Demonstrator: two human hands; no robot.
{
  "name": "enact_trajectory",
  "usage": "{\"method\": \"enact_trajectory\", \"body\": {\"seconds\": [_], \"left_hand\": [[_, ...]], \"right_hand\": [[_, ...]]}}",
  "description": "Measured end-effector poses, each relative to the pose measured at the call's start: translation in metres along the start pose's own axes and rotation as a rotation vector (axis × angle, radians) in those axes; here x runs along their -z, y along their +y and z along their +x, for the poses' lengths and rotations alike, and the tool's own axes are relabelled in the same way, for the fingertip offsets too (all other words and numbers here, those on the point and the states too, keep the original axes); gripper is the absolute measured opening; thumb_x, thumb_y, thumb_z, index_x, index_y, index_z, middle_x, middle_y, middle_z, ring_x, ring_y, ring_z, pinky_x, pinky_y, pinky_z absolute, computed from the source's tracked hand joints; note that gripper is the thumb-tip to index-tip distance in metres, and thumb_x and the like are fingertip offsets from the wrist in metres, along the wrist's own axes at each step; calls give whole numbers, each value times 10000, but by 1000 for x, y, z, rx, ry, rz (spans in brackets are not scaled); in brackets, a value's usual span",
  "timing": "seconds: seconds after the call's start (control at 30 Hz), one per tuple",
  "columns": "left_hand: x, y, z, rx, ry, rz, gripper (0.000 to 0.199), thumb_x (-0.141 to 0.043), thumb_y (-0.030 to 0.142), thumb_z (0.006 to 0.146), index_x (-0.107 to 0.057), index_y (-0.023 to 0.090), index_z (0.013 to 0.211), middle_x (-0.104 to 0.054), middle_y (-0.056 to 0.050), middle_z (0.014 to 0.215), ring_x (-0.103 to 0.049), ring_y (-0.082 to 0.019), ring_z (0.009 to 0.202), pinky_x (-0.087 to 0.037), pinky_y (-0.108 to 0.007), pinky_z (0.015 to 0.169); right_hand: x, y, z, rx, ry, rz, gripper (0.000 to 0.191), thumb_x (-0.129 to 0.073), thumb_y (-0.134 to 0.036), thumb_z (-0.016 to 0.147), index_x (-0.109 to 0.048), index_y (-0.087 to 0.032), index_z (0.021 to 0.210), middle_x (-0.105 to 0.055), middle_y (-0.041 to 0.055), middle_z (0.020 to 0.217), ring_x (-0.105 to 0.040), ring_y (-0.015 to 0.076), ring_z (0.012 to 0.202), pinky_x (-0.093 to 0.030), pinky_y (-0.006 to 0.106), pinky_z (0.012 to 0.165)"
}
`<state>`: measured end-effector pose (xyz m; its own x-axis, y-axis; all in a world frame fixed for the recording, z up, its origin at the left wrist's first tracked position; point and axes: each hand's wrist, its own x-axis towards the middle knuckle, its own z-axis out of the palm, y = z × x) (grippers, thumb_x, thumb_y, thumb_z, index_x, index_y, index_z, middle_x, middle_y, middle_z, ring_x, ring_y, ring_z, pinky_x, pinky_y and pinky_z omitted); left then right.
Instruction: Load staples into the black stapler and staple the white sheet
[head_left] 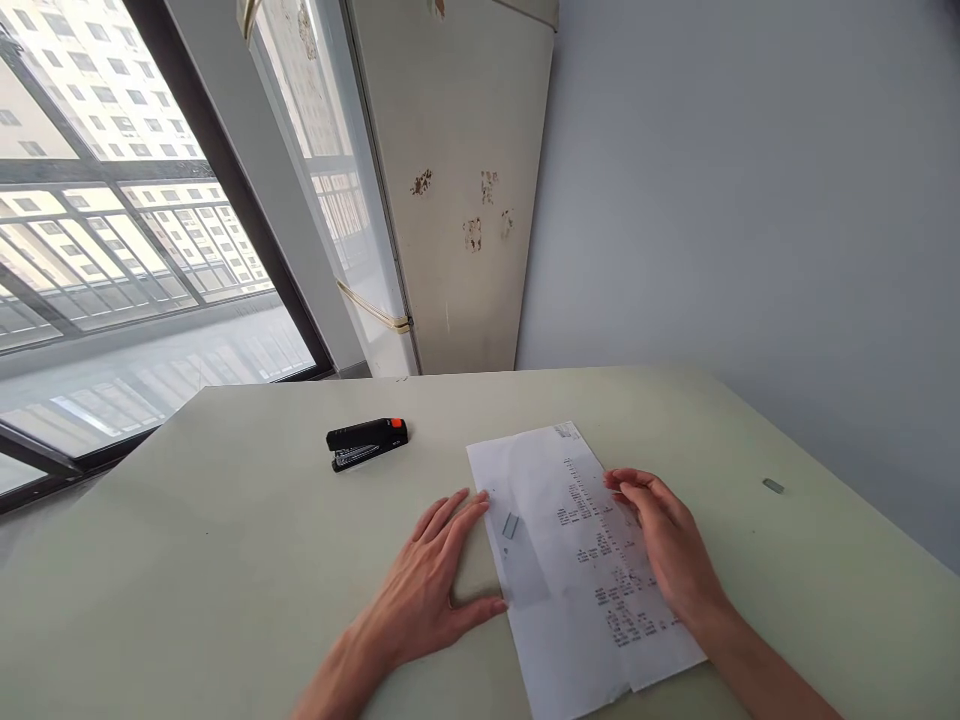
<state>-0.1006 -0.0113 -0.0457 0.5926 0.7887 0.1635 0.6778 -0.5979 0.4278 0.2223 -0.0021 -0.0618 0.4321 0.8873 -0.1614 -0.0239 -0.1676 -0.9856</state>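
Observation:
Printed paper sheets lie flat on the table, slightly tilted; a step in the near edge suggests more than one sheet. My left hand is open at their left edge, with fingertips and thumb touching the paper. Along the right edge rests my right hand, its fingers loosely curved toward the thumb and its side against the paper. A small grey rectangle shows on the left part of the top sheet; whether it is printed or loose is unclear. Beyond my left hand lies a black stapler with an orange patch.
The pale table has a small grey-green piece at its right side. Behind the table's far edge stands a worn white refrigerator beside a grey wall. A large window is on the left.

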Motion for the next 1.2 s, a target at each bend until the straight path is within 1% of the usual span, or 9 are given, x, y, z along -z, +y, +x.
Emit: {"method": "enact_trajectory", "body": {"seconds": [0.17,0.33,0.47,0.6,0.7,0.8,0.97,1.07,1.2], "left_hand": [[-6,-4,-2,32,19,8,988,-679,619,955,-138,288,1713,-412,-148,1689,-378,-400,1564,-427,-605,1221],[-6,-6,-3,46,63,16,979,-674,572,971,-115,272,1717,-407,-149,1692,-368,-386,1572,-439,-579,1223],[-5,-12,-5,82,72,22,986,-699,568,946,-153,274,1711,-438,-142,1676,-399,-392,1555,-461,-585,1205],[-4,-24,-16,80,70,60,1016,-703,584,927,-131,288,1713,-462,-130,1663,-426,-392,1539,-479,-581,1185],[4,-34,-34,104,73,111,1009,-697,590,922,-137,308,1712,-455,-109,1671,-434,-382,1536,-495,-555,1173],[16,-39,-59,165,96,149,943,-683,602,924,-210,342,1697,-474,-79,1662,-471,-367,1513,-491,-526,1178],[38,-39,-95,329,246,138,840,-631,689,903,-378,353,1631,-551,-75,1600,-553,-380,1437,-497,-533,1160],[49,-40,-102,414,332,125,882,-628,707,878,-338,365,1638,-495,-62,1648,-559,-389,1431,-536,-516,1114],[61,-58,-95,560,452,101,737,-484,620,997,-246,367,1648,-407,-49,1707,-496,-376,1492,-531,-518,1104]], "right_hand": [[-13,0,-17,-28,-151,64,298,-698,-540,901,-744,-276,1030,-765,64,1250,-640,332,1304,-518,481,1121],[-22,-4,-30,-65,-341,255,290,-710,-536,907,-731,-273,1027,-777,67,1207,-683,321,1243,-556,497,1091],[-20,-4,-27,-56,-408,322,268,-738,-505,897,-745,-254,990,-768,62,1044,-716,288,1085,-546,497,1090],[-15,-5,-21,-74,-392,354,238,-766,-471,886,-735,-243,945,-700,37,908,-663,225,881,-594,410,921],[-12,-7,-19,-83,-430,334,226,-775,-456,882,-717,-240,911,-662,25,878,-630,209,828,-582,380,876],[-7,-8,-18,-79,-466,275,229,-760,-462,900,-710,-240,916,-655,27,884,-623,211,835,-566,377,882],[-1,-7,-12,-65,-483,216,260,-760,-494,899,-701,-241,892,-660,29,861,-613,212,824,-554,366,857],[0,-7,-8,-71,-481,193,288,-770,-522,886,-699,-242,882,-659,28,855,-604,211,816,-547,362,851],[1,-5,-4,-77,-480,185,290,-765,-531,897,-701,-248,894,-655,28,864,-593,214,831,-532,361,863]]}}
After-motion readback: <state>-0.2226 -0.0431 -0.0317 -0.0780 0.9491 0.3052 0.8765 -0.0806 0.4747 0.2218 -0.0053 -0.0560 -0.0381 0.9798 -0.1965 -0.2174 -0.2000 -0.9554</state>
